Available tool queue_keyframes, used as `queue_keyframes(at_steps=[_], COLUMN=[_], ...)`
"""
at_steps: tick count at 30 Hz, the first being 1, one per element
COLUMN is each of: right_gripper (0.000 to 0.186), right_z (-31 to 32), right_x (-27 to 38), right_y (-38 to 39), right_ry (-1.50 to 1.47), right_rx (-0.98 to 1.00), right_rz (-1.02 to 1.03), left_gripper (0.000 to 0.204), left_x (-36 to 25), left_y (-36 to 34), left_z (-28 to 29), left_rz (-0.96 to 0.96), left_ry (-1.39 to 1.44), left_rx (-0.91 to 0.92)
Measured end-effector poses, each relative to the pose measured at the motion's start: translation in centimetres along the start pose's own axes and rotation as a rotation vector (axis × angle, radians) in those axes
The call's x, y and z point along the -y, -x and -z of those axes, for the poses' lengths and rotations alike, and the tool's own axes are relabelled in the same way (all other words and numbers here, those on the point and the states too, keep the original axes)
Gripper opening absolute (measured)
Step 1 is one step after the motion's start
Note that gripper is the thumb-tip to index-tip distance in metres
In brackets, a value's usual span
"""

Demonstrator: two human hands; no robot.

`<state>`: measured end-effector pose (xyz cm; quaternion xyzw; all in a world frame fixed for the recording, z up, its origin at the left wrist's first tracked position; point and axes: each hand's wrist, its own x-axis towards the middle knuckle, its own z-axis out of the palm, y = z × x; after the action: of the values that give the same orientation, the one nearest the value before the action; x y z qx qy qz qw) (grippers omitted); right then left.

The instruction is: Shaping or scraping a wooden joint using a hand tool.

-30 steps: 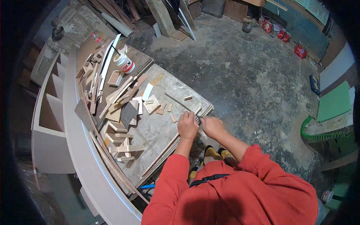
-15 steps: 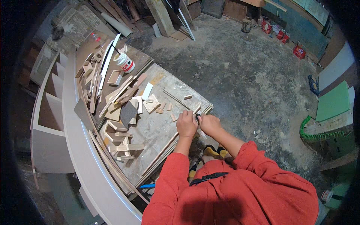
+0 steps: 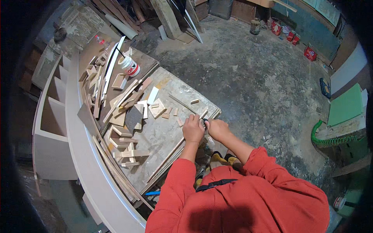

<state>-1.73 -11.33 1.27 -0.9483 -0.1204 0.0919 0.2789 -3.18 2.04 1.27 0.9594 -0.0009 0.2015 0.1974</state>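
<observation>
Close together at the near right corner of the worktable [image 3: 155, 163] are my two hands. My left hand [image 3: 193, 128] is closed around a thin pale wood strip [image 3: 204, 113], whose end sticks out past the fingers. Right beside it, my right hand [image 3: 218, 129] grips a small dark tool [image 3: 204, 123]; the fingers hide most of it, so its kind cannot be made out. Several short wood blocks [image 3: 176, 112] lie on the table by my left hand. A thin dark rod [image 3: 180, 102] rests just beyond them.
Wood offcuts [image 3: 130, 97] are heaped on the table's left, with an open white glue tub [image 3: 129, 66] behind. A long curved shelf unit [image 3: 77, 128] runs along the left side. Concrete floor [image 3: 248, 77] spreads to the right, where a green coiled hose [image 3: 315, 132] hangs.
</observation>
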Motion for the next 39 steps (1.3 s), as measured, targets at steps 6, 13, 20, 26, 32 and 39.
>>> queue_keyframes(at_steps=[6, 13, 20, 26, 32, 39], right_gripper=[0.040, 0.040, 0.037, 0.032, 0.033, 0.036], right_z=[-0.3, 1.0, 1.9, -0.8, 1.2, 0.1], right_x=[-1.2, 0.2, 0.9, -0.1, -0.7, -0.3], right_y=[2.8, 2.0, 2.1, 1.2, 3.5, 2.6], right_ry=[0.042, -0.010, -0.001, 0.026, 0.083, 0.066], right_rx=[0.021, -0.038, -0.018, -0.059, 0.032, 0.011], right_rz=[-0.008, 0.057, 0.102, 0.104, 0.036, 0.011], left_gripper=[0.008, 0.009, 0.008, 0.010, 0.012, 0.012], left_x=[-0.9, -1.5, -1.1, -0.7, 0.1, 0.0], left_y=[2.3, 2.6, 1.4, 1.7, 1.7, 1.0], left_z=[0.5, 1.0, 2.0, 0.7, 0.8, 0.7], left_rz=[-0.112, -0.081, -0.112, -0.087, -0.037, -0.062], left_ry=[0.010, 0.056, 0.062, 0.004, 0.008, 0.002], left_rx=[0.044, -0.004, -0.034, 0.006, 0.053, 0.021])
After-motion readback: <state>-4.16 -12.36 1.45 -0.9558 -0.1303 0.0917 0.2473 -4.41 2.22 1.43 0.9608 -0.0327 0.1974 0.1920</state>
